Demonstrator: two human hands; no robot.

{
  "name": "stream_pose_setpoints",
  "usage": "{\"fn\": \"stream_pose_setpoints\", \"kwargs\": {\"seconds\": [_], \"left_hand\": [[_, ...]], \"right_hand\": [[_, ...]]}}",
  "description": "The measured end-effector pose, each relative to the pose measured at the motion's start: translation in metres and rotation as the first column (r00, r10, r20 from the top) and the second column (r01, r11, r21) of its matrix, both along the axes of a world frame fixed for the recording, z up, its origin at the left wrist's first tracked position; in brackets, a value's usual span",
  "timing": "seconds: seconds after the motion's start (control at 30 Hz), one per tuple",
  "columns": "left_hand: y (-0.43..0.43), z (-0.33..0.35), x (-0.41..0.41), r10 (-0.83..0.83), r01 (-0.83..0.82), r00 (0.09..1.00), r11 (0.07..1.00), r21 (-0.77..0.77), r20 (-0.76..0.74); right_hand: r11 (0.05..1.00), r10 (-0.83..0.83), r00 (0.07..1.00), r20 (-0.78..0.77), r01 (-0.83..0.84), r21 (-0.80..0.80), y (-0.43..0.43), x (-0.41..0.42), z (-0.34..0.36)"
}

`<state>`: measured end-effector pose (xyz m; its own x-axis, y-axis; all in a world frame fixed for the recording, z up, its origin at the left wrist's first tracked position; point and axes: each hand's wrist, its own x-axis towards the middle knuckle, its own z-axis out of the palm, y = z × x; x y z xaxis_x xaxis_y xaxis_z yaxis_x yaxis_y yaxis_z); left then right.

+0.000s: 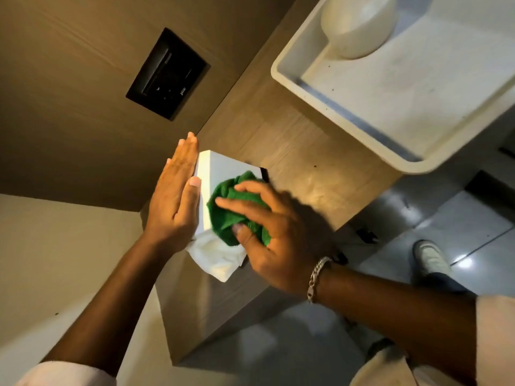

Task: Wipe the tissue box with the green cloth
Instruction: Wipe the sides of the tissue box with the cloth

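A white tissue box [220, 169] stands on the wooden counter [301, 151] near the wall corner. A white tissue [216, 259] sticks out of its near end. My left hand [174, 195] lies flat against the box's left side, fingers straight and together, thumb on the top edge. My right hand [267, 232] is shut on a bunched green cloth [231, 213] and presses it onto the box's top. The cloth and hand hide most of the top and right side.
A white rectangular sink [390, 112] with a round white bowl [359, 23] in it sits on the counter to the right. A black panel [167, 73] is set in the brown wall at left. Grey tiled floor and a shoe [430, 256] show below.
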<state>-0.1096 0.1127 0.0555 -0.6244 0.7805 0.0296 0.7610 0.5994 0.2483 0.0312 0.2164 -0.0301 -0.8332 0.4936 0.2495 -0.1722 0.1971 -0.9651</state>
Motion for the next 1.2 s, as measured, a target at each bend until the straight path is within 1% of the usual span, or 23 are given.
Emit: {"fn": "stream_pose_setpoints", "kwargs": {"seconds": [0.2,0.27,0.33,0.37,0.43,0.5,0.53,0.57,0.6,0.63,0.73,0.77,0.83,0.87,0.93,0.97,1.03,1.07,1.13,1.17,1.2], "left_hand": [[-0.005,-0.003,-0.003,-0.003,0.004,1.0,0.999,0.034,-0.022],[-0.001,-0.003,-0.004,0.016,-0.014,1.0,0.998,0.067,-0.024],[-0.007,0.003,0.003,0.034,-0.033,0.999,0.988,0.15,-0.003],[-0.008,0.008,0.006,0.028,-0.035,0.999,0.981,0.191,0.037],[-0.004,0.011,0.001,-0.001,-0.041,0.968,0.985,0.165,0.25],[-0.015,0.03,-0.007,-0.051,0.051,0.891,0.999,0.014,0.451],[-0.018,0.041,-0.011,-0.049,0.121,0.87,0.986,-0.116,0.491],[-0.018,0.047,-0.015,-0.046,0.187,0.875,0.951,-0.248,0.481],[-0.017,0.051,-0.016,-0.063,0.223,0.901,0.915,-0.335,0.429],[-0.016,0.053,-0.016,-0.074,0.224,0.925,0.899,-0.377,0.372],[-0.01,0.05,-0.01,-0.029,0.113,0.97,0.933,-0.342,0.241],[-0.008,0.048,-0.006,0.001,0.061,0.983,0.94,-0.335,0.183],[0.0,0.048,0.002,0.107,-0.085,0.993,0.93,-0.358,0.04],[0.006,0.048,0.007,0.176,-0.171,0.984,0.911,-0.375,-0.021],[0.024,0.049,0.018,0.339,-0.343,0.937,0.85,-0.399,-0.084],[0.034,0.052,0.024,0.427,-0.422,0.9,0.809,-0.409,-0.084],[0.05,0.058,0.032,0.578,-0.518,0.816,0.719,-0.463,-0.015],[0.057,0.063,0.033,0.632,-0.518,0.773,0.679,-0.52,0.055],[0.069,0.072,0.038,0.722,-0.486,0.658,0.624,-0.612,0.214],[0.073,0.076,0.042,0.756,-0.496,0.605,0.602,-0.626,0.248],[0.076,0.079,0.044,0.78,-0.522,0.575,0.582,-0.624,0.246]], "right_hand": [[0.998,-0.007,1.0,-0.028,0.005,-0.058,-0.037,0.035,-0.002],[0.987,0.068,0.996,-0.053,-0.074,-0.139,-0.045,0.047,-0.003],[0.958,0.176,0.981,-0.082,-0.19,-0.213,-0.06,0.064,0.004],[0.944,0.208,0.974,-0.091,-0.224,-0.243,-0.064,0.07,0.005],[0.897,0.215,0.971,-0.106,-0.239,-0.372,-0.065,0.079,-0.005],[0.877,0.185,0.978,-0.1,-0.21,-0.432,-0.062,0.09,-0.004],[0.881,0.164,0.982,-0.093,-0.188,-0.433,-0.055,0.095,-0.001],[0.879,0.136,0.987,-0.085,-0.16,-0.45,-0.048,0.098,0.001],[0.886,0.112,0.991,-0.071,-0.132,-0.444,-0.039,0.1,0.005],[0.894,0.097,0.994,-0.052,-0.11,-0.435,-0.031,0.099,0.008],[0.897,0.061,0.998,0.016,-0.048,-0.439,-0.006,0.098,0.011],[0.896,0.071,0.997,0.02,-0.055,-0.441,0.003,0.099,0.013],[0.885,0.097,0.995,0.03,-0.072,-0.46,0.02,0.099,0.013],[0.875,0.108,0.994,0.035,-0.078,-0.477,0.027,0.099,0.013],[0.851,0.121,0.992,0.034,-0.086,-0.518,0.039,0.098,0.01],[0.838,0.14,0.99,0.032,-0.101,-0.536,0.043,0.096,0.009],[0.82,0.179,0.983,0.034,-0.13,-0.558,0.047,0.093,0.006],[0.816,0.189,0.981,0.032,-0.139,-0.562,0.048,0.092,0.005],[0.804,0.211,0.977,0.035,-0.153,-0.574,0.048,0.087,0.002],[0.799,0.214,0.976,0.034,-0.156,-0.581,0.047,0.085,0.002],[0.797,0.208,0.978,0.027,-0.154,-0.584,0.044,0.082,0.002]]}}
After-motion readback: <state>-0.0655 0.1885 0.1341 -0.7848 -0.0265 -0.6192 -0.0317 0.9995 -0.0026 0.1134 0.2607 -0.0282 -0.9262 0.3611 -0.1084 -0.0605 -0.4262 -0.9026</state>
